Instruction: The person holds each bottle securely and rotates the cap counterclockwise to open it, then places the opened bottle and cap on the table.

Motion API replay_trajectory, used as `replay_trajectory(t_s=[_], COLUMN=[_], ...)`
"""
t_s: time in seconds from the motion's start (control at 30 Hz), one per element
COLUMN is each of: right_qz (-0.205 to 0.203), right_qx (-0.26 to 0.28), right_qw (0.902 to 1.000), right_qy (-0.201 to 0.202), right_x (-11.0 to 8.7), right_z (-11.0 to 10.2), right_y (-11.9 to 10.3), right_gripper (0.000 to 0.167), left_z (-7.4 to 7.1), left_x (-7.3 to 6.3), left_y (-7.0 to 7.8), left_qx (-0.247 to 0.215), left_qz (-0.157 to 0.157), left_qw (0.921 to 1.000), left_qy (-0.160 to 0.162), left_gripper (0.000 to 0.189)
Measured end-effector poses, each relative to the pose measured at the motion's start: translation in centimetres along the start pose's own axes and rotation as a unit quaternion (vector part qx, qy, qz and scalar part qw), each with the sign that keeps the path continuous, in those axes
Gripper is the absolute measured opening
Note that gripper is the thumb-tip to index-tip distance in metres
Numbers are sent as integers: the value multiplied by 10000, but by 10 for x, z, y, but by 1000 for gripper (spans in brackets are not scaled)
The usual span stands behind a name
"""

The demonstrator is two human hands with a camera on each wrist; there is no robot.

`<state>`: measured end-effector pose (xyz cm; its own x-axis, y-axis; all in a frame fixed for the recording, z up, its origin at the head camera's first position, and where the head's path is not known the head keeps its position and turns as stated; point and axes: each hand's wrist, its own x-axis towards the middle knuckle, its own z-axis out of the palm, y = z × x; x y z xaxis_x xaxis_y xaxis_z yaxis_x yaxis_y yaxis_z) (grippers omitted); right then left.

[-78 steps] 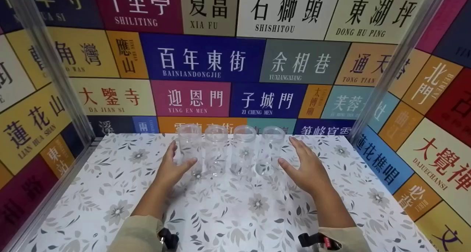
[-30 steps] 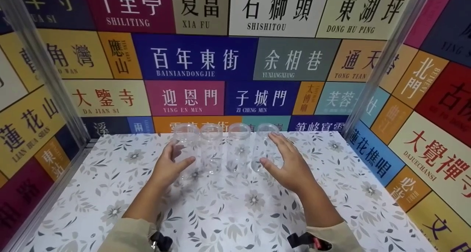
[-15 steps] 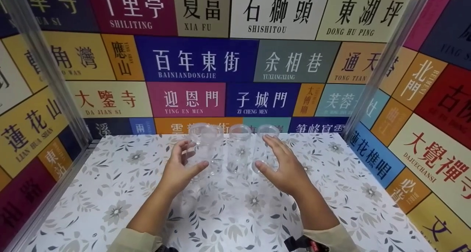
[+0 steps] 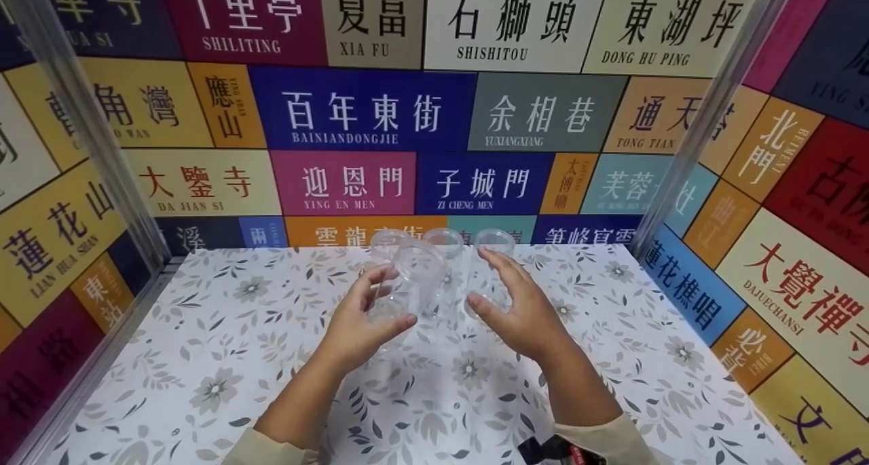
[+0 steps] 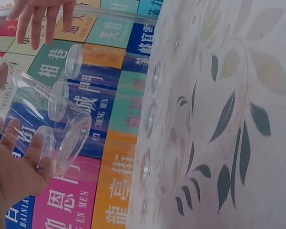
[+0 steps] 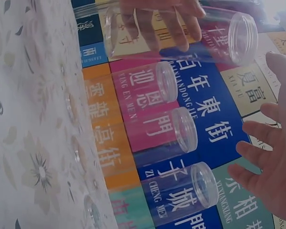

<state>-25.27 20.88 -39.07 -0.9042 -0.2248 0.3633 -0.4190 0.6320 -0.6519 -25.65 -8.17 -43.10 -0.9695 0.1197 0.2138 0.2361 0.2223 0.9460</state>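
My left hand (image 4: 363, 319) grips a clear plastic jar (image 4: 419, 265), lifted off the table and tilted. In the left wrist view the fingers and thumb curl round this jar (image 5: 69, 129); the right wrist view shows its threaded rim toward the right. Three more clear jars stand upright in a row behind: a left one (image 4: 390, 237), a middle one (image 4: 445, 237) and a right one (image 4: 495, 236). My right hand (image 4: 526, 319) hovers before the right jar, fingers spread. A gap shows between that hand (image 6: 271, 152) and the jars in the right wrist view.
The table (image 4: 468, 411) has a white cover with grey flowers and leaves. Colourful panels (image 4: 366, 105) with lettering rise behind the back edge and at both sides. Transparent corner strips (image 4: 706, 119) stand at the left and right.
The leftmost jar has left the row: my left hand has lifted it, brought it right and nearer, and tilted it. My right hand has shifted slightly left. The other three jars stay in place.
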Motion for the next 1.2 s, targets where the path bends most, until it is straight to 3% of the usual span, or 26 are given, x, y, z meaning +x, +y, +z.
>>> replay_trajectory(t_s=[0.27, 0.5, 0.73, 1.2], right_qz=[-435, -731, -572, -686], right_qx=[839, 866, 681, 703], right_qw=[9955, 9935, 9955, 9929], right_qy=[-42, -118, -320, -665], right_x=[-1, -1, 0, 3], right_z=[3, 10, 13, 12], right_y=[-11, -13, -9, -2], right_gripper=[67, 65, 66, 69], left_z=[8, 13, 14, 12], left_x=[-8, -11, -11, -12], left_y=[-1, -2, -6, -7], left_qx=[397, 1188, 1399, 2014], left_qz=[246, 652, 755, 816], left_qw=[9982, 9888, 9854, 9752], left_qy=[-388, -625, -610, -418], left_gripper=[84, 83, 84, 83])
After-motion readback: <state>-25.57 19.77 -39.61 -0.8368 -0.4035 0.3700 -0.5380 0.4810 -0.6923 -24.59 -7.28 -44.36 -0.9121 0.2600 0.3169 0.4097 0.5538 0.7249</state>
